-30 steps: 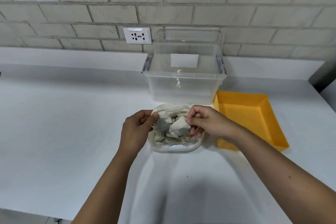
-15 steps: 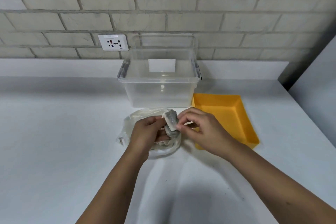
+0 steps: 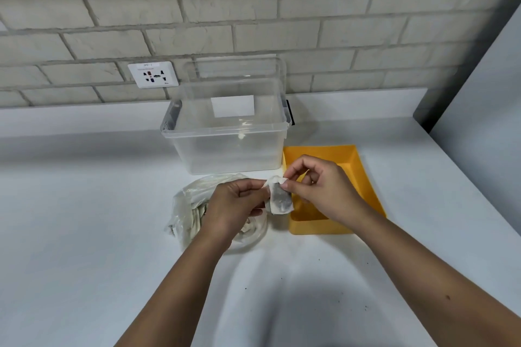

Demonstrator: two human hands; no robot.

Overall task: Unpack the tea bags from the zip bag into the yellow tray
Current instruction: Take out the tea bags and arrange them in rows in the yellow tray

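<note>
Your left hand (image 3: 234, 205) and right hand (image 3: 320, 191) pinch one tea bag (image 3: 279, 201) mid-frame, at the one yellow tray's (image 3: 351, 169) left rim — one zip bag (image 3: 187, 204) just left.

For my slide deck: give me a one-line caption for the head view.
Left hand and right hand pinch one tea bag above the counter, between zip bag and yellow tray.

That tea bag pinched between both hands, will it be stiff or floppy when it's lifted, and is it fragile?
Probably floppy: the tea bag hangs limp below where the left hand and right hand pinch its top edge. Likely very light, since fingertip pinches alone carry it. Dark contents show through the paper, so it's likely thin and tearable.
</note>
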